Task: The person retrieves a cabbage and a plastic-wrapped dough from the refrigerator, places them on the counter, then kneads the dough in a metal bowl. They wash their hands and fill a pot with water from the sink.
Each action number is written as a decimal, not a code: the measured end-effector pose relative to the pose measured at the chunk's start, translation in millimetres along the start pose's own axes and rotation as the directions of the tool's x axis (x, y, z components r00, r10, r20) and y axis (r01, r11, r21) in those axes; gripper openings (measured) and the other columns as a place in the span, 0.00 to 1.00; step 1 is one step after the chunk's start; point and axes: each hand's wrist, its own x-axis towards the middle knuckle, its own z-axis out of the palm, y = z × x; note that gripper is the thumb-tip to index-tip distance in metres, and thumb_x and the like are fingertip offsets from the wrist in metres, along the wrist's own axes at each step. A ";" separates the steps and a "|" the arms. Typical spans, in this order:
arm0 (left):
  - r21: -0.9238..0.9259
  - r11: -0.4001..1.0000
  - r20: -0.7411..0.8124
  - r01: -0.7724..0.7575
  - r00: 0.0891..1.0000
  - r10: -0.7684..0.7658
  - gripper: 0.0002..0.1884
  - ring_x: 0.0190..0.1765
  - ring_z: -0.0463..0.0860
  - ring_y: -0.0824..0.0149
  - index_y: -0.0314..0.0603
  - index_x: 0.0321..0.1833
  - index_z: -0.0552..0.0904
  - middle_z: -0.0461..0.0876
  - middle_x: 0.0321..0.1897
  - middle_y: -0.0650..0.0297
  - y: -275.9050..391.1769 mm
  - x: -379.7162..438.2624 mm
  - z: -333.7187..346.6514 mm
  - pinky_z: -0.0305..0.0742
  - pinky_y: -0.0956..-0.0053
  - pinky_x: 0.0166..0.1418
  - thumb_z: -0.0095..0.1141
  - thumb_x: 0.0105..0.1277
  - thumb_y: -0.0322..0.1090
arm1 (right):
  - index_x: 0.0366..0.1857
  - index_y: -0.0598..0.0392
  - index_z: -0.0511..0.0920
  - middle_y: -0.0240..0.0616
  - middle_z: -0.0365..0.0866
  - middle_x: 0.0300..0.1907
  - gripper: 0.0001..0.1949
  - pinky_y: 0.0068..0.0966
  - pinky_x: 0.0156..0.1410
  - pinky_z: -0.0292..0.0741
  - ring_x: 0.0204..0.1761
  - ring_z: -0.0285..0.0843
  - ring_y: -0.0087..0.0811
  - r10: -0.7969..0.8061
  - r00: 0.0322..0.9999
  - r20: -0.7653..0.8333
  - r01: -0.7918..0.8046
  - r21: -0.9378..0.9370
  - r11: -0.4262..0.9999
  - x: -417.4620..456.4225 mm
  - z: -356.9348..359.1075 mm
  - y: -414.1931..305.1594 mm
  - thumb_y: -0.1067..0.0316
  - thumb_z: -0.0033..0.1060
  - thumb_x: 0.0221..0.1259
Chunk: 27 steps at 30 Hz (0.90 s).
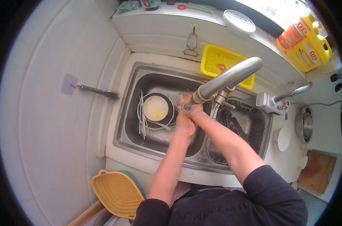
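Note:
My left hand [184, 122] and my right hand [198, 109] meet under the curved metal faucet [230, 75], over the left basin of the steel sink [197, 149]. They touch each other, and the spout head covers part of both, so the finger positions are unclear. No object shows in either hand. The skin looks wet, with what seems to be a little foam near the left wrist. Left of my hands, a white bowl [156, 108] with yellowish residue sits inside a dark round dish [171, 108]. Several thin chopsticks [142, 118] and a spoon [163, 125] lean across its rim.
A wire drying rack [255, 144] fills the right basin. Behind the faucet lies a yellow plastic tray [209, 60]. Yellow detergent jugs [309, 53] stand on the ledge. A wire brush [99, 91] hangs on the left wall, above a yellow basket [117, 193]. A white bowl [282, 138] sits right.

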 end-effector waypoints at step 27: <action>0.237 0.964 0.001 -0.118 0.993 0.122 0.26 0.41 0.72 0.67 0.41 0.50 0.72 0.75 0.41 0.63 11.1 24.9 -17.1 0.64 0.71 0.50 0.34 0.64 0.56 | 0.43 0.57 0.75 0.42 0.76 0.43 0.24 0.30 0.49 0.67 0.46 0.72 0.37 0.712 0.699 0.064 -0.569 0.654 0.499 -19.9 -16.0 -93.9 0.47 0.43 0.55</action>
